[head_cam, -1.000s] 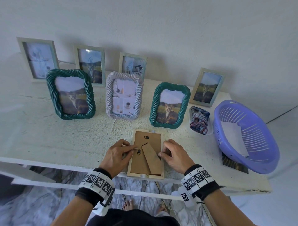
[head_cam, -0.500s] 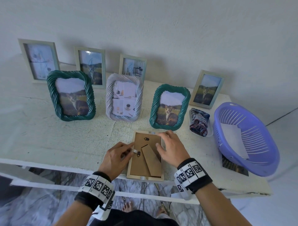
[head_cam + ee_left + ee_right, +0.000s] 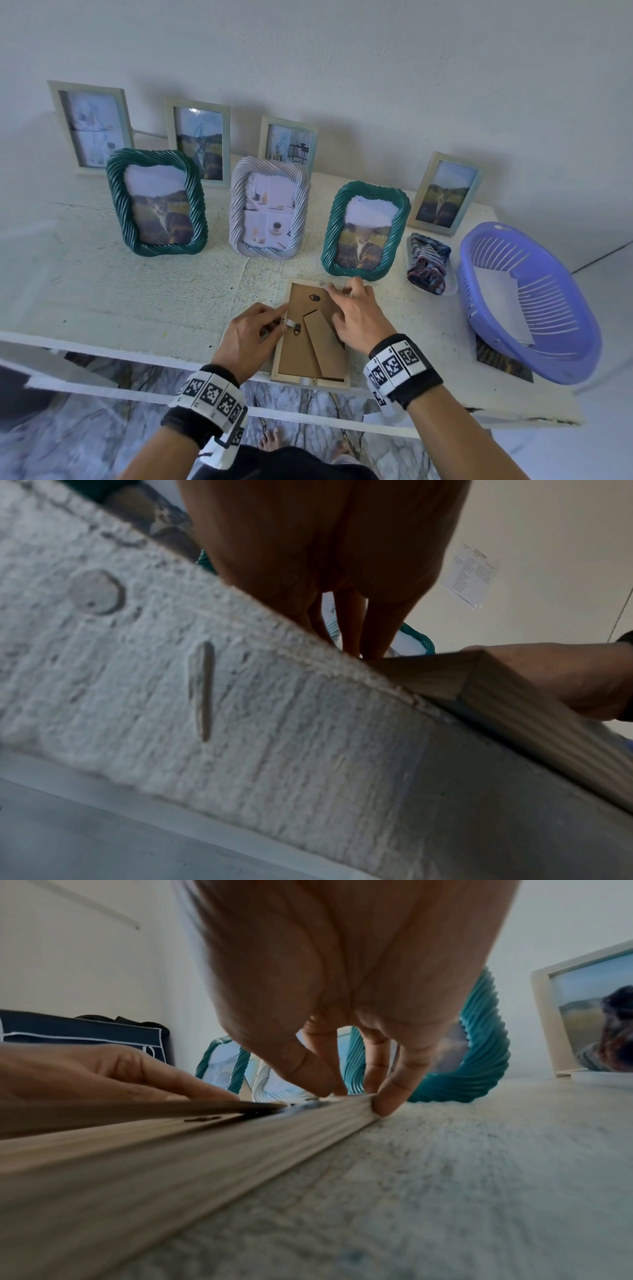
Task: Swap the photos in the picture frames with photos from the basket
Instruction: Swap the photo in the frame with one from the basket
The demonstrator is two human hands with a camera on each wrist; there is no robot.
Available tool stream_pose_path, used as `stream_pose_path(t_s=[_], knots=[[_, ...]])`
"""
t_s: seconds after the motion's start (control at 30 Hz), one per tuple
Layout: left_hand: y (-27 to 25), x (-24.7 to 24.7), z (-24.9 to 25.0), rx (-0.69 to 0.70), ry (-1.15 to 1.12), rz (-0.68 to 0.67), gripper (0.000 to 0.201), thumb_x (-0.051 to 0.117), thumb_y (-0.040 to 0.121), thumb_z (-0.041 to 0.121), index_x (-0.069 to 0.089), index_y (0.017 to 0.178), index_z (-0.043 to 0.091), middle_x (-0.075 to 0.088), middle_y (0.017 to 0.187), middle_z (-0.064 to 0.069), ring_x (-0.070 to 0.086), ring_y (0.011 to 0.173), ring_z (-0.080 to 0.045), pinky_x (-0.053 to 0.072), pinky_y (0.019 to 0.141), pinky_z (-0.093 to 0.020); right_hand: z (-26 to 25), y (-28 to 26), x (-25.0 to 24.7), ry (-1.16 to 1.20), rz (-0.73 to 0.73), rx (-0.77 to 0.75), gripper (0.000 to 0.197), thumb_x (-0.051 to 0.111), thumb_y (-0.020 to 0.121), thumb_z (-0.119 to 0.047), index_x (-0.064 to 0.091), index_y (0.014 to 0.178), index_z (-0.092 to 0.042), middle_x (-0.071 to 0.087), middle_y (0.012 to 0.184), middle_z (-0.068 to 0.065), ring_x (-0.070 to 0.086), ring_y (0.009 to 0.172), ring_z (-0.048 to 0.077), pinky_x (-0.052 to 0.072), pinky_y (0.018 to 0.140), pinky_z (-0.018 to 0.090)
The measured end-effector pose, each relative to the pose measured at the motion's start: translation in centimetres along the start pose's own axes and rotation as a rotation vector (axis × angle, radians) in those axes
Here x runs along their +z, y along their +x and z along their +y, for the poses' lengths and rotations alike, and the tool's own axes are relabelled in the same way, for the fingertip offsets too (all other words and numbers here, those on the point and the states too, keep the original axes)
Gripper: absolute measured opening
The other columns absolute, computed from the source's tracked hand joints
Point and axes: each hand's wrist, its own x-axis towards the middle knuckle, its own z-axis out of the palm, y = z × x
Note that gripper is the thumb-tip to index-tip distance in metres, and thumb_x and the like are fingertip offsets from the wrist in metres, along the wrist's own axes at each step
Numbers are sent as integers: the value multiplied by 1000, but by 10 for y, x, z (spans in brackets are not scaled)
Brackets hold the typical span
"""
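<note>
Working tabs on face-down frame at table near edge: left hand pinches left clip, right hand fingers far clip; overhanging frame risks slipping off.

Counts, relative to the basket:
- 8 frames left of it: 7 upright, 1 face-down frame at the table's near edge
- upright ones: 4 flat pale, 2 green twisted, 1 grey twisted
- 1 basket, 1 white sheet inside
- 1 photo under its near rim
- 1 rolled cloth just left
</note>
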Motion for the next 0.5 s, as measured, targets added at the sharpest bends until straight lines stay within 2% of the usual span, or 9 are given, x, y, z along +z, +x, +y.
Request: stream_pose_path(t_s=[0.17, 0.33, 0.4, 0.43, 0.5], knots=[[1, -1, 0, -5, -3, -9, 34, 69, 89, 19, 67, 123, 22, 59, 90, 15, 60, 82, 1, 47, 74, -7, 2, -7, 6, 52, 25, -13, 54, 49, 92, -16, 43, 144, -26, 31, 115, 6, 31, 95, 19, 38, 94, 28], [1, -1, 2, 2, -28, 1, 34, 70, 89, 17, 67, 122, 19, 62, 90, 8, 62, 80, -3, 52, 75, -14, 4, -8, 3, 143, 20, 9, 47, 48, 94, -19, 48, 141, -26, 34, 121, 7, 41, 107, 26, 39, 102, 33], [0, -1, 2, 1, -32, 0, 34, 70, 89, 17, 67, 122, 19, 62, 90, 7, 62, 81, -4, 52, 75, -15, 4, -13, 0, 197, -9, 20, 52, 50, 95, -30, 40, 146, -27, 35, 130, 8, 41, 121, 29, 37, 106, 36], [0, -2, 2, -2, -32, 0, 34, 70, 89, 17, 67, 122, 19, 62, 90, 7, 62, 81, -5, 52, 75, -17, 3, -18, -1, 213, -34, 21, 59, 50, 94, -38, 32, 149, -28, 33, 138, 8, 36, 130, 30, 34, 109, 38], [0, -2, 2, -6, -33, 0, 34, 70, 88, 15, 67, 122, 19, 62, 89, 6, 63, 81, -6, 53, 76, -20, -4, -32, -3, 229, -112, 26, 76, 52, 90, -56, 14, 153, -35, 18, 156, 7, 18, 144, 28, 26, 113, 42]])
